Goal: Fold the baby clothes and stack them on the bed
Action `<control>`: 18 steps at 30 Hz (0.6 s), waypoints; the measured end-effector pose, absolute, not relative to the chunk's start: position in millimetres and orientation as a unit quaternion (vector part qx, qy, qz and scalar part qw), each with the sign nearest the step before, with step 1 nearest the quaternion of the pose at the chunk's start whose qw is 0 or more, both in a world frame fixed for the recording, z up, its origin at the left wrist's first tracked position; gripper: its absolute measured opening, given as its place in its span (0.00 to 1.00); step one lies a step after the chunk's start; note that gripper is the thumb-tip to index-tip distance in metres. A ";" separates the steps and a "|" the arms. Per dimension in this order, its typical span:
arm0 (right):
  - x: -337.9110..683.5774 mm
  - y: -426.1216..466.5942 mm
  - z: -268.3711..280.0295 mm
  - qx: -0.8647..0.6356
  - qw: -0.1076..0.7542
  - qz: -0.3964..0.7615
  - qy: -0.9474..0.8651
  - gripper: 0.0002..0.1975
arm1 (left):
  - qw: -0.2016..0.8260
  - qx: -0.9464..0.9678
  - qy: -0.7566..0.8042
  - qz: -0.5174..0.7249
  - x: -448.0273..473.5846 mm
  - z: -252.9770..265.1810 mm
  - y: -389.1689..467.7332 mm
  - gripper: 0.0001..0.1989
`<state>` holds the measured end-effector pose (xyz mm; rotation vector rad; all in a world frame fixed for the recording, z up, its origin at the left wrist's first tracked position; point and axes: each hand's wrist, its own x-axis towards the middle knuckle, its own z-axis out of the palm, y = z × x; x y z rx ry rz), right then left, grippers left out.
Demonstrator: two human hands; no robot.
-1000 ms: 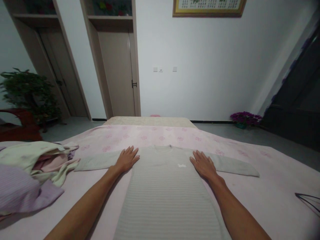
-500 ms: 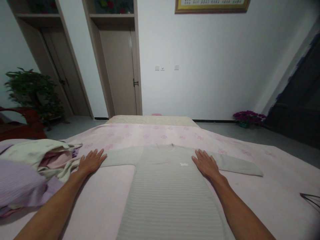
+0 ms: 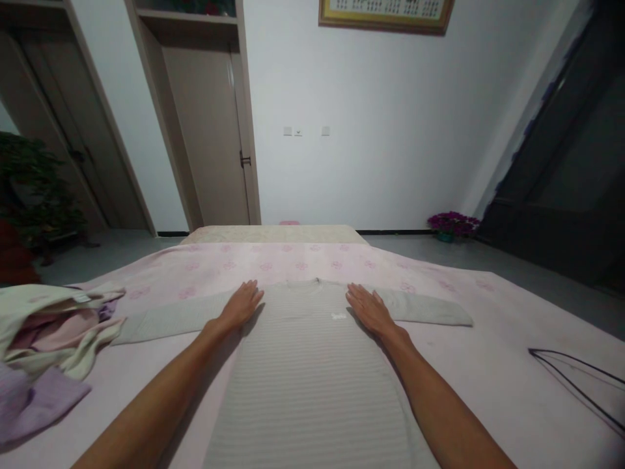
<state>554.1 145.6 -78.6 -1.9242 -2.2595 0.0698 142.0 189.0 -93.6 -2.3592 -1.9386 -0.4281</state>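
A pale grey striped long-sleeved shirt (image 3: 307, 378) lies spread out flat in front of me, neckline away from me and sleeves stretched to both sides. My left hand (image 3: 243, 305) rests flat, fingers extended, where the left-side sleeve meets the body. On the other shoulder lies my right hand (image 3: 370, 309), also flat with fingers extended, just right of a small white mark on the chest. Neither hand grips the fabric. The shirt's lower hem is outside the view.
Under the shirt is a pink flowered sheet (image 3: 469, 365). A heap of clothes (image 3: 53, 332), cream, pink and lilac, lies at the left. A thin black wire-like object (image 3: 561, 355) sits at the right. Beyond the sheet's far edge is a beige surface (image 3: 278, 234).
My left hand has slid right along the sleeve to the shoulder, uncovering the cuff end. My right hand stays on its shoulder, slightly nearer the collar. The view has turned right.
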 end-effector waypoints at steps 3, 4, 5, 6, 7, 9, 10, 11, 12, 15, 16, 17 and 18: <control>562.8 148.9 -82.0 -0.650 0.063 0.035 -0.756 0.29 | 0.000 -0.775 -0.624 -0.099 181.1 -98.6 191.9 0.33; 567.6 150.0 -82.9 -0.662 0.060 0.037 -0.746 0.30 | -0.004 -0.772 -0.629 -0.090 187.9 -98.8 190.8 0.34; 573.1 150.9 -83.6 -0.674 0.058 0.040 -0.735 0.31 | -0.008 -0.769 -0.634 -0.083 192.1 -98.3 189.3 0.35; 579.2 151.8 -84.0 -0.683 0.057 0.043 -0.727 0.31 | -0.010 -0.764 -0.640 -0.078 194.4 -97.4 187.8 0.36; 585.9 152.7 -84.4 -0.689 0.053 0.046 -0.721 0.31 | -0.013 -0.760 -0.645 -0.073 195.4 -96.2 186.4 0.36; 601.6 154.3 -85.0 -0.708 0.048 0.044 -0.704 0.32 | -0.017 -0.754 -0.653 -0.065 195.5 -93.8 184.5 0.36; 611.0 154.8 -85.5 -0.719 0.045 0.038 -0.692 0.32 | -0.019 -0.752 -0.656 -0.062 195.4 -92.8 184.0 0.36; 621.6 155.1 -86.2 -0.731 0.043 0.030 -0.680 0.32 | -0.019 -0.750 -0.658 -0.060 195.5 -92.0 183.7 0.36; 633.6 154.9 -87.2 -0.743 0.041 0.019 -0.668 0.32 | -0.019 -0.748 -0.660 -0.058 195.7 -91.4 183.5 0.36; 677.3 150.6 -91.4 -0.774 0.035 -0.012 -0.633 0.33 | -0.015 -0.747 -0.663 -0.055 197.2 -90.2 182.8 0.36; 693.6 148.1 -93.1 -0.786 0.032 -0.019 -0.617 0.33 | -0.012 -0.747 -0.663 -0.053 197.7 -89.9 182.5 0.36; 709.8 145.3 -94.8 -0.798 0.028 -0.025 -0.602 0.33 | -0.011 -0.746 -0.663 -0.052 198.2 -89.6 182.3 0.35; 725.3 142.4 -96.5 -0.809 0.024 -0.030 -0.587 0.34 | -0.010 -0.746 -0.664 -0.051 198.6 -89.3 182.0 0.35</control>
